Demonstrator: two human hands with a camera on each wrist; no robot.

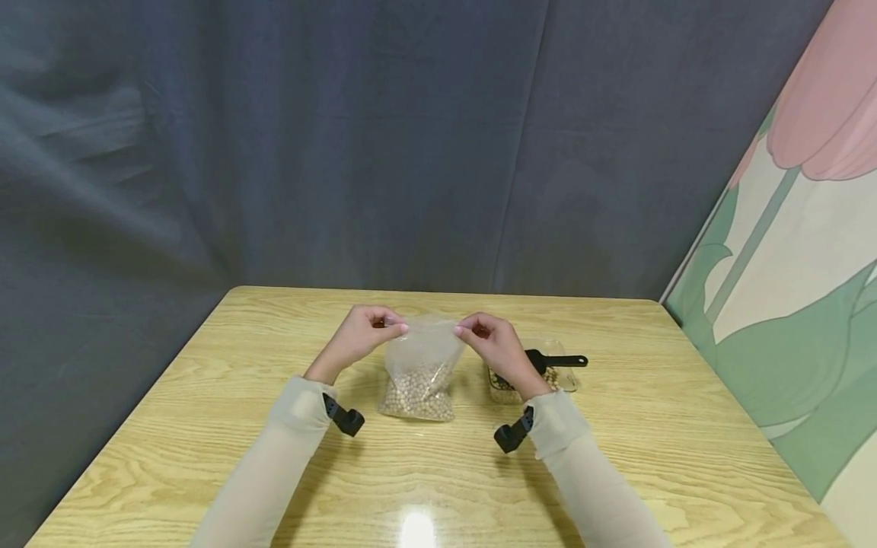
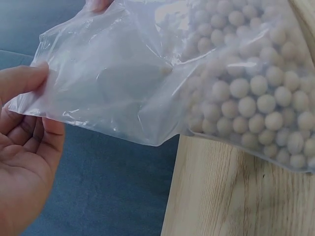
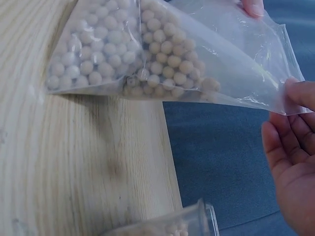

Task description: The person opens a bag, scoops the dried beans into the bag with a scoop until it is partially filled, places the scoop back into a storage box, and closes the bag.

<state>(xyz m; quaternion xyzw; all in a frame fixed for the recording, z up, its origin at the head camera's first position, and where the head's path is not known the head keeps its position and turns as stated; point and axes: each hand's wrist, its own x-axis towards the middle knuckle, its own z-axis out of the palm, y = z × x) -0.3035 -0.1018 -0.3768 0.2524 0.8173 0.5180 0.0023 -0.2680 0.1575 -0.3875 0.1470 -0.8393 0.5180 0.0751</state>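
A clear plastic bag [image 1: 426, 358] stands upright on the table, its lower half filled with small round beige balls [image 2: 258, 98]. My left hand [image 1: 365, 332] pinches the bag's top left corner between thumb and fingers. At the top right corner, my right hand [image 1: 499, 346] pinches the plastic in the same way. The upper part of the bag is stretched between both hands and holds no balls. In the right wrist view, the right thumb [image 3: 300, 93] presses on the bag's edge.
Right of the bag, partly behind my right wrist, sits a clear container [image 1: 503, 396] with more balls. A black scoop [image 1: 558, 361] lies across it, handle pointing right. A dark curtain [image 1: 384, 152] hangs behind the wooden table [image 1: 425, 479].
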